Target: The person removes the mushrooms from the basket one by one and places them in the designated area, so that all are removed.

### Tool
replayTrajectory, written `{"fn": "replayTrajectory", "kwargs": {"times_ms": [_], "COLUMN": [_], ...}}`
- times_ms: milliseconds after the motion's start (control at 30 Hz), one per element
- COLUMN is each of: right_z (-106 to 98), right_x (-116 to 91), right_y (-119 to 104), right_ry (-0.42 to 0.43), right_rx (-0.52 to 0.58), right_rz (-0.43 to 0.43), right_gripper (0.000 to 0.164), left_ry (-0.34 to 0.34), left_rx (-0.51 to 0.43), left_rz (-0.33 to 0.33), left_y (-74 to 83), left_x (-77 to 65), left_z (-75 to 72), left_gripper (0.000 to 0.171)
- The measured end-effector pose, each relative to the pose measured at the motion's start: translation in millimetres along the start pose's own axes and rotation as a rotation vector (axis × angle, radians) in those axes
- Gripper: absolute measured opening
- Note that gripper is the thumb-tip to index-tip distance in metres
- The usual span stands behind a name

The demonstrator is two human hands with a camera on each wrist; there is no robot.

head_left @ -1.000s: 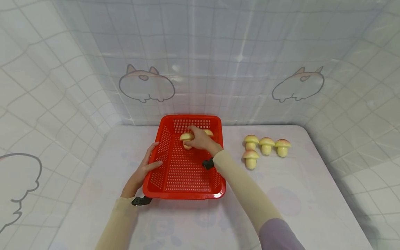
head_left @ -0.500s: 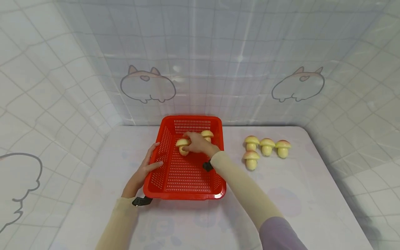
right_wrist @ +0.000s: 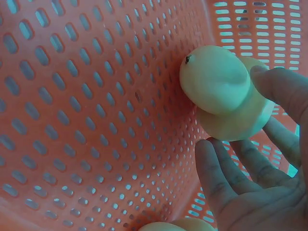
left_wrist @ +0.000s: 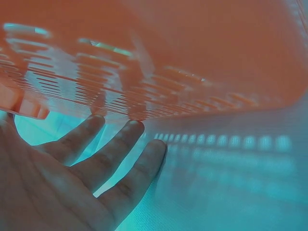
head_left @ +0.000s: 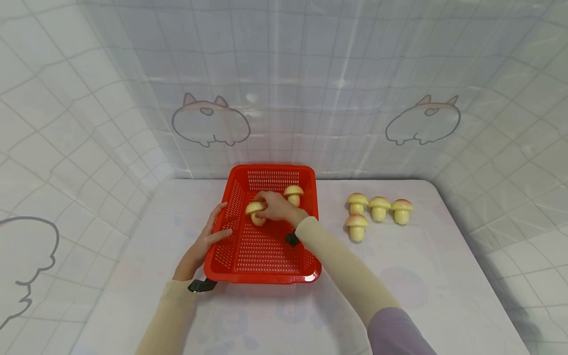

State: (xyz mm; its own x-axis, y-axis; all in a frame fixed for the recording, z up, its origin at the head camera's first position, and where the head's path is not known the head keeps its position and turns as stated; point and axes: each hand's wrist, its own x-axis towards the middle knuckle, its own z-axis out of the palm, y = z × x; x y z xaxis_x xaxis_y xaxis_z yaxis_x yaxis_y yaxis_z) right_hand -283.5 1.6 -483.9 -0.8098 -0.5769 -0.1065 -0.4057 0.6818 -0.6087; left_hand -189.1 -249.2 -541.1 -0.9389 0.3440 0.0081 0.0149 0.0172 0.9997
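Note:
In the head view my right hand (head_left: pixel 277 206) reaches into a red perforated plastic basket (head_left: pixel 262 278) and holds a toy mushroom (head_left: pixel 256 209), pale yellow with a rounded cap. The right wrist view has its thumb against the mushroom (right_wrist: pixel 214 79) and the fingers around the cap. Behind that hand, a second mushroom (head_left: pixel 293 194) stands near the basket's far right corner. My left hand (head_left: pixel 203 244) grips the left rim, thumb over the edge. Its other fingers (left_wrist: pixel 115 154) touch the outer wall in the left wrist view.
Right of the basket, several more mushrooms stand on the white table: one at the back left (head_left: pixel 357 203), one in the middle (head_left: pixel 379 208), one at the right (head_left: pixel 402 211) and one in front (head_left: pixel 356 227). A grid-patterned sheet (head_left: pixel 284 74) encloses the back and sides.
My right hand has shifted the held mushroom left and toward me inside the basket, uncovering the second mushroom. The left hand has stayed at the rim.

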Motion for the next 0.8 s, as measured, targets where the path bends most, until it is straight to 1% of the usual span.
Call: {"fn": "replayTrajectory", "kwargs": {"times_ms": [267, 533, 800], "right_z": [0.1, -1.2, -5.6], "right_x": [-0.7, -1.0, -3.0], "right_y": [-1.4, -0.1, 1.5], "right_ry": [-0.004, 0.012, 0.037], "right_rx": [-0.001, 0.027, 0.041], "right_rz": [-0.001, -0.003, 0.009], "right_gripper": [0.038, 0.037, 0.036], "left_ry": [0.004, 0.010, -0.001], "left_rx": [-0.003, 0.007, -0.015], "left_rz": [-0.015, -0.026, -0.026], "left_y": [1.9, 2.9, 4.7], "left_x": [-0.1, 0.3, 1.5], "left_z": [0.0, -0.8, -1.4], "left_gripper": [0.080, 0.080, 0.079]}}
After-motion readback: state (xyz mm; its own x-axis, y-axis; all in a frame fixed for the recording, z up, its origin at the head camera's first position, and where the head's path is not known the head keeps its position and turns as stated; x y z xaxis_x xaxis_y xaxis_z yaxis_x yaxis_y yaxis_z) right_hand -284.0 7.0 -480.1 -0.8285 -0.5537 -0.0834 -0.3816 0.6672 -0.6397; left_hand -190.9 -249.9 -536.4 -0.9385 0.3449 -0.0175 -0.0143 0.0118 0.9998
